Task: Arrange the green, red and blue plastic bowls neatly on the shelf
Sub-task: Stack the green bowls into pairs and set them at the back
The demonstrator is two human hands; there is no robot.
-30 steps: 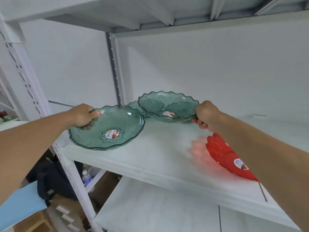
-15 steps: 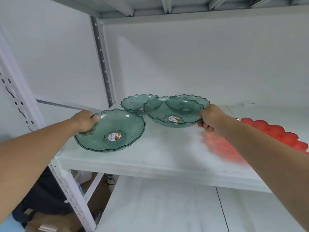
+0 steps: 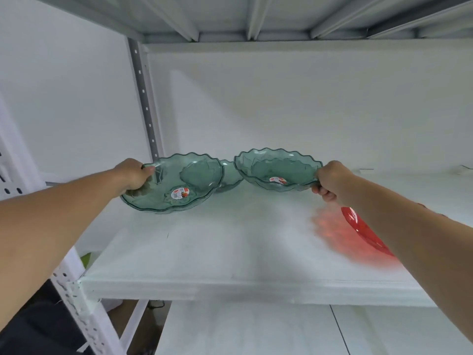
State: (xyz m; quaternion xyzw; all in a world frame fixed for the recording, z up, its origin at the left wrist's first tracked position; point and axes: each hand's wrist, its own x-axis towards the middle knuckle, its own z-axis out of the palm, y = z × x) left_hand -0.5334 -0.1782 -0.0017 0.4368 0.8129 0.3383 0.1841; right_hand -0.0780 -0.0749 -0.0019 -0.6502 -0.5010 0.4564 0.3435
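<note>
Two green bowls of clear plastic with wavy rims are held over the white shelf (image 3: 230, 252), one in each hand. The left hand (image 3: 133, 175) is closed on the left rim of the left green bowl (image 3: 174, 185), with the thumb laid on top of the rim and the fingers seen through the plastic underneath. This bowl is tilted a little toward the camera, and a round red and white sticker (image 3: 180, 193) is seen in its middle. Whether its lower edge touches the shelf cannot be told. The right hand (image 3: 330, 183) is closed on the right rim of the right green bowl (image 3: 277, 169), which is kept above the shelf, near the back wall; a similar sticker (image 3: 277, 179) is seen at its bottom. Between the two bowls, a third green bowl (image 3: 229, 178) is partly seen behind them, in the back left part of the shelf, close to the grey upright post (image 3: 144, 98). A red bowl (image 3: 363, 231) is placed toward the right side of the shelf and is mostly hidden by the right forearm; a red glow is thrown from it on the white surface. A lower shelf (image 3: 243, 329) is seen below the front edge.
</note>
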